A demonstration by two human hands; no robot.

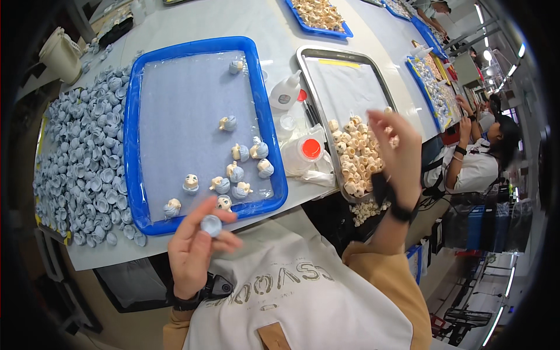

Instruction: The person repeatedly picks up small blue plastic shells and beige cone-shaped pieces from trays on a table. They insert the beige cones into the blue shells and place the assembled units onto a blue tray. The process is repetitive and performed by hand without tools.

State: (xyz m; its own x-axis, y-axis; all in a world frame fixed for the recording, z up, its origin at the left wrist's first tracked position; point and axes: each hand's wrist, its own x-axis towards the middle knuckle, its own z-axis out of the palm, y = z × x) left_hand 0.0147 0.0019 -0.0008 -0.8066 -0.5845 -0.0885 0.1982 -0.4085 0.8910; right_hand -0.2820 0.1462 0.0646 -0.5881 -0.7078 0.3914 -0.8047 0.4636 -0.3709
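Between the thumb and fingers of my left hand (195, 248) is a small pale blue cup-shaped piece (211, 226), held just in front of the blue tray's near edge. My right hand (396, 149) is raised over the metal tray (344, 81), its fingers blurred by motion. Below it lie many cream-coloured doll head pieces (356, 151), hollow side showing on several. Inside the blue tray (133, 146) sit several doll heads (235, 172) with blue caps joined to them, mostly toward the near right.
A big heap of pale blue cup pieces (87, 151) covers the table's left. Between the trays stand a white squeeze bottle (284, 92) and a jar with a red top (311, 149). Another blue tray (318, 26) is farther back. A person (475, 157) sits at the right.
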